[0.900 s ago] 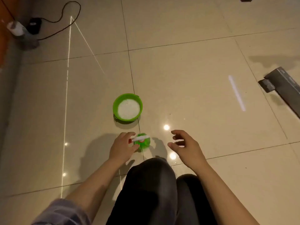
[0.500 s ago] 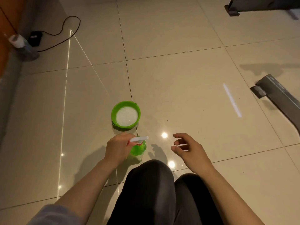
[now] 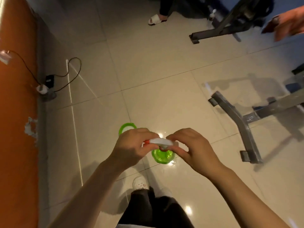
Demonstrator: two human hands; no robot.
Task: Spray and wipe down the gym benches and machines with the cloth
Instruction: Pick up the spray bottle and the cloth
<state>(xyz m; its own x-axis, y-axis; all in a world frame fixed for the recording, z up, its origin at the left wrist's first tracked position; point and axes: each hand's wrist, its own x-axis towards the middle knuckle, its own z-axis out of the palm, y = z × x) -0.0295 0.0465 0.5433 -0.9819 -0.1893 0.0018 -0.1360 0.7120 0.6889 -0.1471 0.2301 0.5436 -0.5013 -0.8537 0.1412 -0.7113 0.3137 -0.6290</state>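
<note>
Both forearms are bare right down to the left hand [image 3: 131, 149] and the right hand [image 3: 195, 150], with no sleeve showing on either. Below the hands, loose dark charcoal trousers [image 3: 156, 209] cover the legs. Just above the trouser hem sits a white perforated clog-style shoe [image 3: 139, 183].

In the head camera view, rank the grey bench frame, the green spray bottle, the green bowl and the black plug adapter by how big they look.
1. Grey bench frame, clearly largest.
2. Green spray bottle, held up nearer the camera by the left hand and right hand, so it looks inflated.
3. Green bowl, mostly hidden; its rank against the bottle is unsure.
4. Black plug adapter, smallest.
</note>
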